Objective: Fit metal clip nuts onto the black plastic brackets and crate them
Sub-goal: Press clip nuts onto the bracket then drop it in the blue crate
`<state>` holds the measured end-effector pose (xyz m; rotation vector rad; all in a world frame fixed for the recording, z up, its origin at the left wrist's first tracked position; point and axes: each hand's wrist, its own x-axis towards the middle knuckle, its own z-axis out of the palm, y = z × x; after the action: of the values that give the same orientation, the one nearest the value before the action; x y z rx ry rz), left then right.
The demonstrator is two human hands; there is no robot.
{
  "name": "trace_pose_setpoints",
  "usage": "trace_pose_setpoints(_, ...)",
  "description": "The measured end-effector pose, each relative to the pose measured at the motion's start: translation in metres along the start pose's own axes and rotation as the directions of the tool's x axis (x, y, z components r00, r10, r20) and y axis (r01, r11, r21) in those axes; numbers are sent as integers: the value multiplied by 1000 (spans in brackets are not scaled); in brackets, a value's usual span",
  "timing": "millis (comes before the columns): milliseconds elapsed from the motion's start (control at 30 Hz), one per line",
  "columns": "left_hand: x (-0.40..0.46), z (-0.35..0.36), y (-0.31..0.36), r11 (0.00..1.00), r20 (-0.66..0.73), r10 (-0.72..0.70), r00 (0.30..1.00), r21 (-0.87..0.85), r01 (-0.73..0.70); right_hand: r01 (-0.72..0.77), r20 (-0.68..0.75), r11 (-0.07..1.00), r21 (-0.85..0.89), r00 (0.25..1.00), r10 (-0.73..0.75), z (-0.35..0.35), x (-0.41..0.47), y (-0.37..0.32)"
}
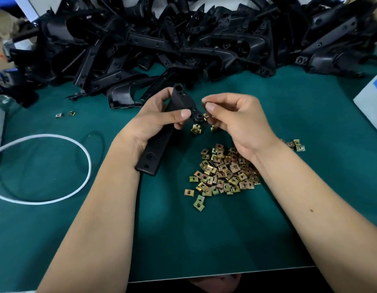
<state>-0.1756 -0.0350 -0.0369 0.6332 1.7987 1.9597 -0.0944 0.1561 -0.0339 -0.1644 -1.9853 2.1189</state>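
Observation:
My left hand (156, 117) grips a long black plastic bracket (156, 151) above the green mat, thumb pressed on its upper part near a round boss. My right hand (232, 121) has its fingers curled and pinches a small brass-coloured clip nut (205, 116) right beside the bracket's boss; most of the nut is hidden by the fingers. A heap of loose clip nuts (223, 172) lies on the mat under my right wrist. A big pile of black brackets (183, 39) fills the far side of the table.
A white cable (86, 157) loops on the green mat (183, 240) at the left. Two stray clip nuts (65, 114) lie at the left, a few more (297, 144) at the right. A white box (371, 96) stands at the right edge. The table's front edge runs near my elbows.

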Motion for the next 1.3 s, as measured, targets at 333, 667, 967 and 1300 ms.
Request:
trace_pose_setpoints(333, 4, 7, -4, 998, -34, 24, 999, 52, -22, -128, -132, 984, 126, 981, 144, 10, -4, -2)
trace_pose_setpoints(667, 4, 23, -7, 996, -51, 70, 996, 57, -67, -139, -254, 976, 167, 950, 179, 14, -5, -2)
trace_pose_setpoints(967, 3, 30, -2, 998, -86, 57, 995, 6, -57, -180, -283, 884, 431, 903, 322, 21, -8, -2)
trace_pose_setpoints(1300, 1, 32, -1, 999, -112, 46, 993, 25, -43, -162, -286, 905, 394, 914, 288, 21, -7, -3)
